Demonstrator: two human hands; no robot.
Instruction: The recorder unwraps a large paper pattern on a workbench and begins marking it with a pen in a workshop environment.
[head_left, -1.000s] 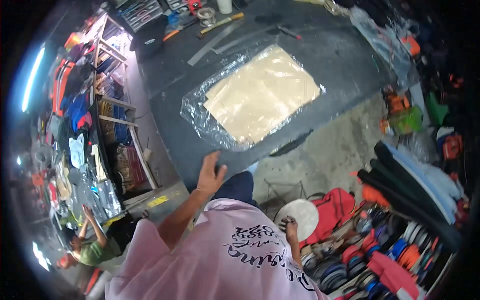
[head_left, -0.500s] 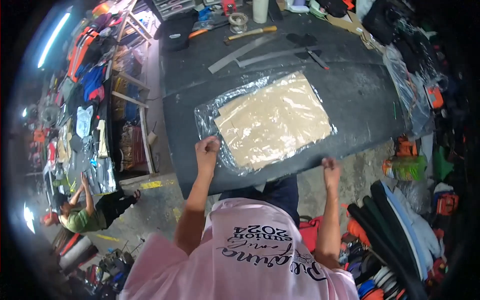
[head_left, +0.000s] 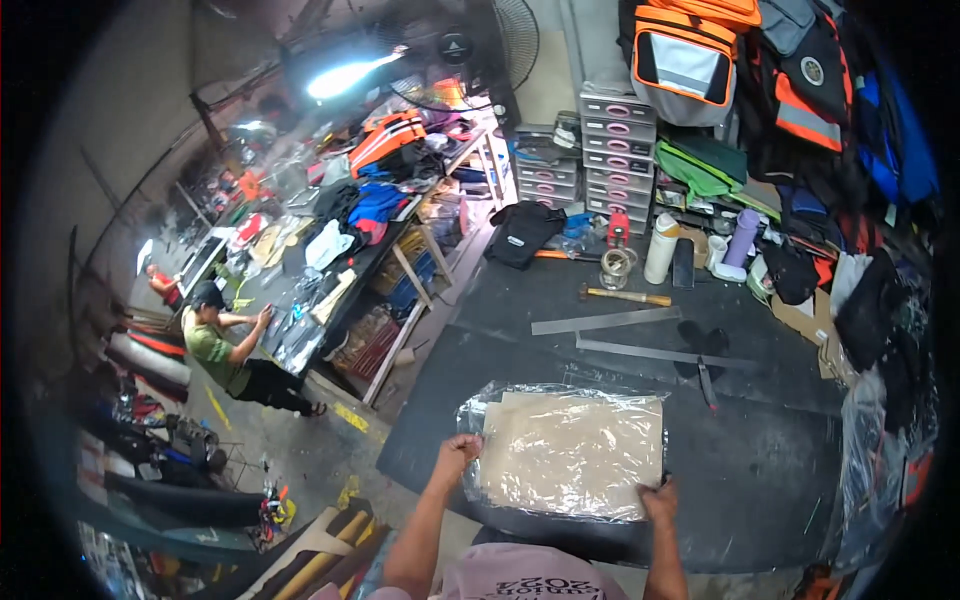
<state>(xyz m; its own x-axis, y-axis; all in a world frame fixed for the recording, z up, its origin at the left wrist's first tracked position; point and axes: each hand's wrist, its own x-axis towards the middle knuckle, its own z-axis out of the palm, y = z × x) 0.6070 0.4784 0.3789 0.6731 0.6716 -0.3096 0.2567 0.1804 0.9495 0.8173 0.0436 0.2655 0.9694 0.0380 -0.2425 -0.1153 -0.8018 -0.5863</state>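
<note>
A clear plastic bag (head_left: 470, 405) with tan sheets of paper or card (head_left: 575, 450) inside lies near the front edge of the black worktable (head_left: 760, 500). Glare shines off the plastic in streaks. At the bag's left edge, my left hand (head_left: 458, 454) is closed on the plastic. My right hand (head_left: 657, 498) grips the lower right corner, thumb over the top. Whether the bag touches the table or is slightly raised, I cannot tell. Beyond it lie two metal rulers (head_left: 605, 321) (head_left: 665, 352) and a cutter knife (head_left: 706, 384).
Farther back are a hammer (head_left: 625, 296), a tape roll (head_left: 616, 268), a white bottle (head_left: 661, 248) and a purple bottle (head_left: 740, 238). Drawer units (head_left: 618, 150) stand behind. Plastic sheeting (head_left: 868, 450) hangs at the right. Left, another person (head_left: 225, 345) works at a cluttered table.
My view has swung up and left. My right hand, earlier apart from the bag, now grips its lower right corner. The bag has turned and lies squarer to me.
</note>
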